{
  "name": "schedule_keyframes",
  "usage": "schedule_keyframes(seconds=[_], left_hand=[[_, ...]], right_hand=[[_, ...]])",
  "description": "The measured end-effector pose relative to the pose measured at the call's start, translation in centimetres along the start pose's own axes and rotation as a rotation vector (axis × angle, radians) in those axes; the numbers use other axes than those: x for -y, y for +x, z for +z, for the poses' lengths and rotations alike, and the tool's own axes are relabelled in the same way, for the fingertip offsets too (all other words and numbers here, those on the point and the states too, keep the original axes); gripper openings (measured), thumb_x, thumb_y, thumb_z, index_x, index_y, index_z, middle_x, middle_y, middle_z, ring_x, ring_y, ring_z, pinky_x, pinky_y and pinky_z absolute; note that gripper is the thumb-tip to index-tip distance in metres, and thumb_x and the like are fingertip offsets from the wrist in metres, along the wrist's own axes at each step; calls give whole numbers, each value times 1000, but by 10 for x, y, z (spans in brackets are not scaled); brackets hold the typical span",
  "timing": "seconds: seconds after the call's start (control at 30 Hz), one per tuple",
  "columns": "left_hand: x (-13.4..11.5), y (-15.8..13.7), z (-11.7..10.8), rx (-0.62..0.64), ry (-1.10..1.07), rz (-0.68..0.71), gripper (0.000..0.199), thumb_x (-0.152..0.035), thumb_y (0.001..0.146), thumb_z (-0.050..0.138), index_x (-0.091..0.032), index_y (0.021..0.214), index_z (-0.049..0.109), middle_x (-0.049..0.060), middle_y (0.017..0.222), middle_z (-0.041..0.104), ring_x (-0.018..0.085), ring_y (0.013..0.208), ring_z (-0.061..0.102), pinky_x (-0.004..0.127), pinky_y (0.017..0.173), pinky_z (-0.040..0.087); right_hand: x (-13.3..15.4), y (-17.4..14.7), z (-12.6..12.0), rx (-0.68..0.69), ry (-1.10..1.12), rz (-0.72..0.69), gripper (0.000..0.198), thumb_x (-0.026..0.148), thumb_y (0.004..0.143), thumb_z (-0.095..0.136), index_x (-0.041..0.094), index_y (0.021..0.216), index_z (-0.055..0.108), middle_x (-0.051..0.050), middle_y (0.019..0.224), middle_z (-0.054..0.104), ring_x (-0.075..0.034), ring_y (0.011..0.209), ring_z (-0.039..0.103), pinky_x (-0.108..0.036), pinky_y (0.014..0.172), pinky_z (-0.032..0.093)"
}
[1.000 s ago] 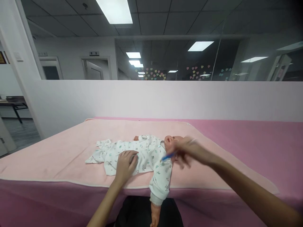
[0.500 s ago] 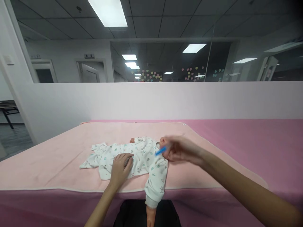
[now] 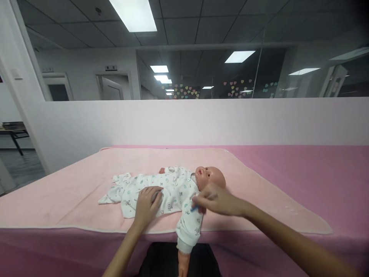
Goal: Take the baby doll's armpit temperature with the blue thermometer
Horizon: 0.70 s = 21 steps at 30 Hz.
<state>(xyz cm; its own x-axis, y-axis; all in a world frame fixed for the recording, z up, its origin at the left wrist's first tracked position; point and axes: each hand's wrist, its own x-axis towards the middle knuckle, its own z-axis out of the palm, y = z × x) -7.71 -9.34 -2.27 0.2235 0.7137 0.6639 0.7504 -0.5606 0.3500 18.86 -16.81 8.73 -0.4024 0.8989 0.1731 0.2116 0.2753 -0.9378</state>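
A baby doll lies on its back in a white printed romper, head to the right and face up. The doll's near arm hangs out over the front edge toward me. My left hand rests on the romper at the belly, fingers laid out and holding nothing. Beside the doll's near shoulder, my right hand is closed in a pinch on a small blue stick-like object. Most of that object is hidden by the fingers, so its kind cannot be made out.
A peach mat lies under the doll on a table with a pink cover. Behind it runs a low white wall with glass above. A black seat or clothing shows below the front edge.
My right hand has moved down from the doll's face to near its shoulder, uncovering the face. The blue object now shows less. My left hand stays on the belly.
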Motion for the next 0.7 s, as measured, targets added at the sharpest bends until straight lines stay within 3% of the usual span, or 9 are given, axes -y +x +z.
schedule_keyframes(seconds=[0.07,0.2,0.37,0.5,0.6,0.7], left_hand=[[1,0,0,-6,0,1,21,-31,85,41,-24,91,59,1,95,64,20,94,53,37,84,37],[1,1,1,-10,1,9,21,-31,85,41,-24,90,60,1,94,64,20,93,53,37,83,38],[1,-1,1,-24,16,33,23,-31,85,39,-23,92,60,3,94,64,21,92,53,37,82,40],[-2,-2,0,-139,101,89,22,-26,83,42,-23,97,59,4,98,62,22,96,52,38,84,38],[-20,5,5,-223,137,182,22,-22,82,44,-23,98,59,4,97,63,22,96,52,39,86,37],[-50,24,23,-182,112,262,23,-21,82,42,-23,97,59,5,95,62,21,94,52,37,84,37]], right_hand=[[-30,-5,6,13,4,61,52,59,75,47,12,69,68,-7,55,64,-12,38,53,-19,32,31],[-85,-8,-5,-188,19,210,57,61,75,44,9,78,66,-2,45,57,-7,29,43,-17,29,22],[-125,-18,-29,-304,-7,345,56,62,70,50,10,83,64,6,33,40,-6,28,33,-17,30,18],[-142,-38,-52,-514,-43,370,50,58,68,51,12,82,66,7,33,36,-6,27,26,-20,31,17],[-142,-46,-67,-697,-212,327,40,52,66,55,14,72,67,0,42,49,-11,36,40,-23,35,26],[-124,-33,-58,-833,-363,141,32,46,70,54,16,67,66,-6,63,63,-18,57,55,-26,48,39]])
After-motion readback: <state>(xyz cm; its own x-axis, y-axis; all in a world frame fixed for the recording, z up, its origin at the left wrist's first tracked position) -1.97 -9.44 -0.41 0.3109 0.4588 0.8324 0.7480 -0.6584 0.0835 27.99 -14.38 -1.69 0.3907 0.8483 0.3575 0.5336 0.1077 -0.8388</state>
